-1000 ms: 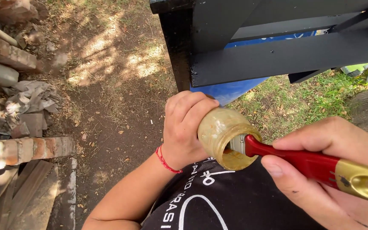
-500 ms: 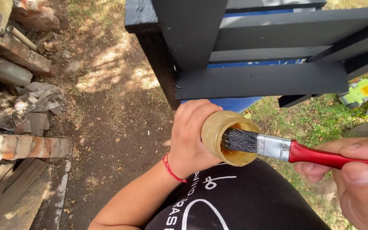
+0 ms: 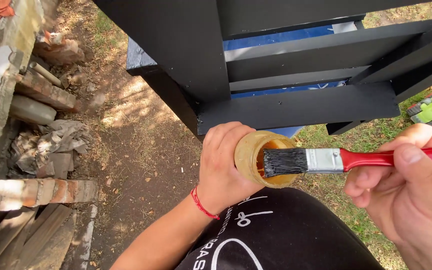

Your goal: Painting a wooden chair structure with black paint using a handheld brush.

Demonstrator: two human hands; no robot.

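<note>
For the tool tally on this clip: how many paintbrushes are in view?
1. A red-handled paintbrush with black bristles, held in the right hand, its bristles across the mouth of the yellowish jar gripped by the left hand. Others may lie outside the frame.

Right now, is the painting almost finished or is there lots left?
Much looks done: the wooden frame shows black on every board in view. In hand: the left hand grips a jar, and the right hand holds a red-handled brush with its bristles at the jar's mouth. What is left is hard to tell; the hidden sides cannot be seen.
</note>
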